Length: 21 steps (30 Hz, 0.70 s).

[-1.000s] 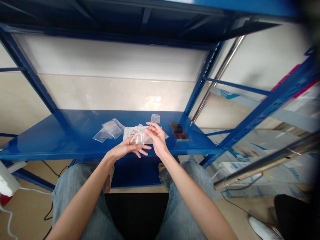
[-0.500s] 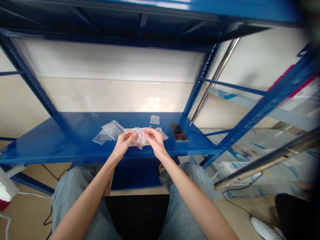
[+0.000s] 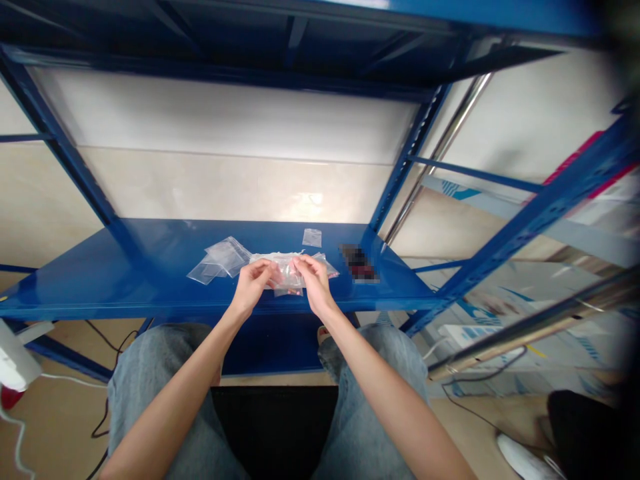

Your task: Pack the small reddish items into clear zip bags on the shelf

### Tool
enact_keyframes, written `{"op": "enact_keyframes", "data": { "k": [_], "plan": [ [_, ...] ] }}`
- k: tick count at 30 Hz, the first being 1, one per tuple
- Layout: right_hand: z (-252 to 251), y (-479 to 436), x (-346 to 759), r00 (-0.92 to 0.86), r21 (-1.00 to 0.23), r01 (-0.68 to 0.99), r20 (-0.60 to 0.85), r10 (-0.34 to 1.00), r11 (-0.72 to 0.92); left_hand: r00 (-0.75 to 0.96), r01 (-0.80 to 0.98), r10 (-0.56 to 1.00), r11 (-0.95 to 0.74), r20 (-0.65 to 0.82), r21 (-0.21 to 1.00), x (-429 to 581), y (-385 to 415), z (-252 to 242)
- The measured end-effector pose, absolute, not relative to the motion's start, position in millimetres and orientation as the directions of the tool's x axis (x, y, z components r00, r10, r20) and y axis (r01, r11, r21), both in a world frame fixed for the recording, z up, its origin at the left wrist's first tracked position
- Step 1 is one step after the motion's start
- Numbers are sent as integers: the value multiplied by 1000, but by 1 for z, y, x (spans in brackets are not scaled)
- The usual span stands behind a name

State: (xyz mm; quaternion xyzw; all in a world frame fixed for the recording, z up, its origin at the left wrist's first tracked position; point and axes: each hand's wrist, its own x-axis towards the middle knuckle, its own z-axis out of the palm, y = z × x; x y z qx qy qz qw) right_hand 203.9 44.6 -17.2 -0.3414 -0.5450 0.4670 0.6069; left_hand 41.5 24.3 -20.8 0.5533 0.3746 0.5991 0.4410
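Note:
Between my two hands is a small clear plastic bag, held just above the front part of the blue shelf. My left hand pinches its left side, with the fingers closed. On the other side, the fingers of my right hand are closed on the bag too. Whitish crumpled plastic lies behind my fingers, partly hidden by them. To the left, several flat clear zip bags overlap on the shelf. One more small zip bag lies farther back.
A dark, pixelated flat object lies at the right of the shelf. Blue uprights and an upper shelf frame the space. A person's shoe shows at the lower right. Cables run along the floor at left.
The bag between my hands has turned from a pointed, hanging shape to a flatter, wider one. Both hands have stayed nearly in place; the whole view has shifted slightly.

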Motion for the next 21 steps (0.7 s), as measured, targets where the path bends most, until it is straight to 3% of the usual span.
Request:
{"op": "enact_keyframes", "data": {
  "k": [13, 21],
  "plan": [
    [-16, 39, 201, -72, -914, -168, 385, 920, 370, -101, -183, 908, -420, 408, 889, 43, 18, -16],
    [-21, 33, 191, -97, -920, -180, 370, 924, 349, -4, -103, 911, -410, 412, 906, 46, 16, -18]
  ]
}}
